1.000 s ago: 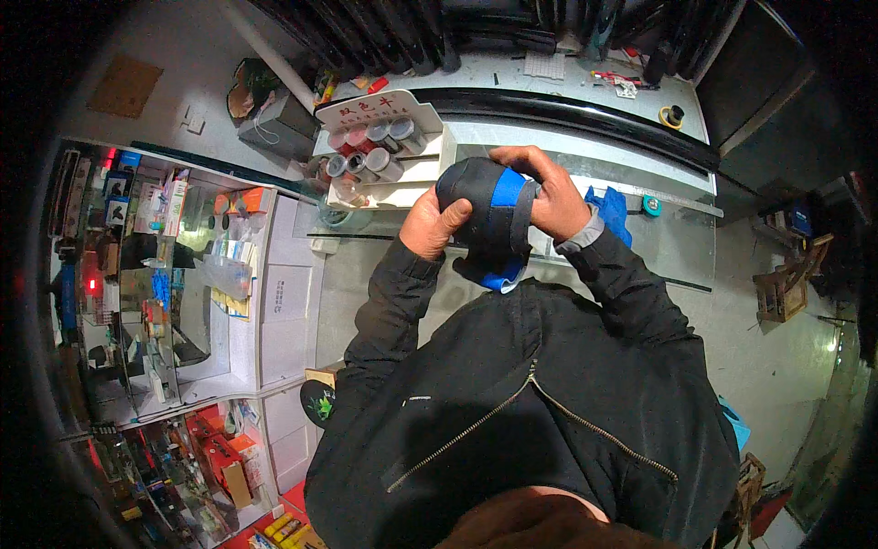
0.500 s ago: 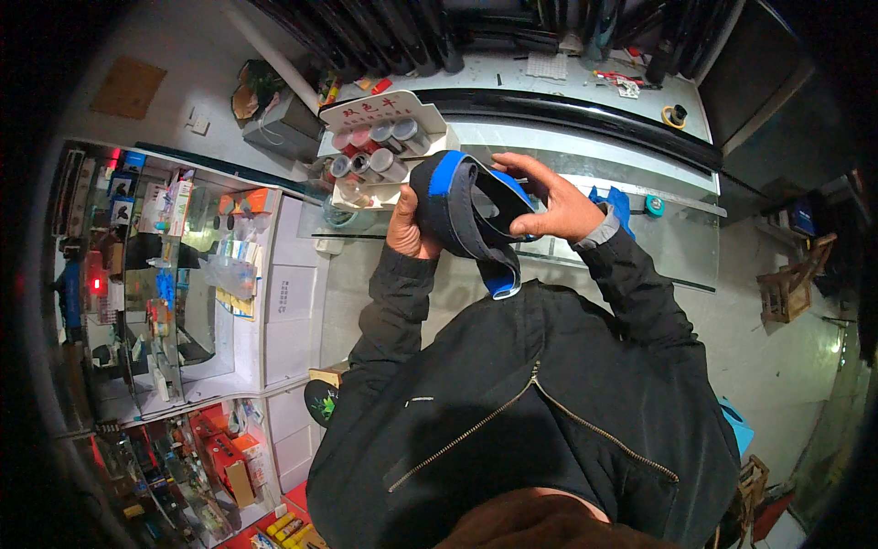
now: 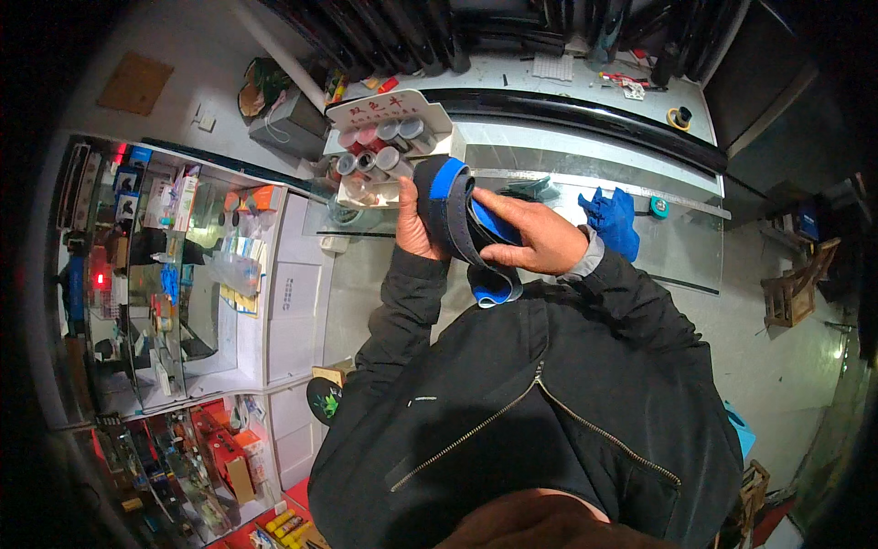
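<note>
Both my hands hold a curled black-and-blue padded strap, which looks like a soft support brace, in front of my chest. My left hand wraps its left side, thumb up along the outer face. On the other side, my right hand presses the strap's blue lining, with fingers closed over it. One loose end of the strap curls down below the hands, showing blue inside. Just beyond the left hand stands a white display box with several clear-capped tubes.
A glass counter spans the space ahead, with a crumpled blue cloth-like item and a teal tape roll on it. A long black bar lies behind. Glass-fronted shelves full of small goods stand left; a wooden stool is at right.
My right hand has moved inward and down, squeezing the open loop of the strap flatter. The blue item on the counter now shows more fully beside my right wrist.
</note>
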{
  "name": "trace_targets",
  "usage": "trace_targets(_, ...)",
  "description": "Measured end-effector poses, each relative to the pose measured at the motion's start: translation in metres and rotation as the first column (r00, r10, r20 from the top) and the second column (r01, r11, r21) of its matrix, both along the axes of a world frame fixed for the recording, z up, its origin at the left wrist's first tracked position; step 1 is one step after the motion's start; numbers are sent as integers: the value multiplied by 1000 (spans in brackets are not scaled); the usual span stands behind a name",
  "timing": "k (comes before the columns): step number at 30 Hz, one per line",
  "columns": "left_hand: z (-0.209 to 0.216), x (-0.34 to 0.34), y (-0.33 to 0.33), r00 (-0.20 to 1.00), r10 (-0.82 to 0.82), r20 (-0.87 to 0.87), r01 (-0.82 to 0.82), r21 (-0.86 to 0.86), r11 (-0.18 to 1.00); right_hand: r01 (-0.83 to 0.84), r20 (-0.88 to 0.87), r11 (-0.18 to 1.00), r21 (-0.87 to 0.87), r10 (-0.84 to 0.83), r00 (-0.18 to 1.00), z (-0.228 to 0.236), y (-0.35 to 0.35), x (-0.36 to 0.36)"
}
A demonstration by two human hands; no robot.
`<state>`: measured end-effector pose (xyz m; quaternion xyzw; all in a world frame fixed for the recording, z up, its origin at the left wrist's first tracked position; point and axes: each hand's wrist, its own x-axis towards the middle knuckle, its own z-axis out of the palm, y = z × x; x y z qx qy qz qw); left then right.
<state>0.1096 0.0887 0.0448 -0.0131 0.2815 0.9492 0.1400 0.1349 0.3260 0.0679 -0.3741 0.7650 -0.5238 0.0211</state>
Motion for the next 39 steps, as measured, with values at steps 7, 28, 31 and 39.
trace_targets(7,-9,3,11,986,165,15,-162,-122,979,-95,-161,995,3,95,982,-8,-13,8)
trace_targets(28,-9,-2,1,972,224,71,-203,-224,953,286,82,952,-107,-278,957,-32,-21,9)
trace_targets(31,-13,-1,2,985,171,13,-164,-220,962,287,216,955,-80,-265,940,-38,-18,0)
trace_targets(39,-23,-8,-13,985,-102,142,127,-184,975,6,-11,1000,11,-6,1000,-27,0,-10)
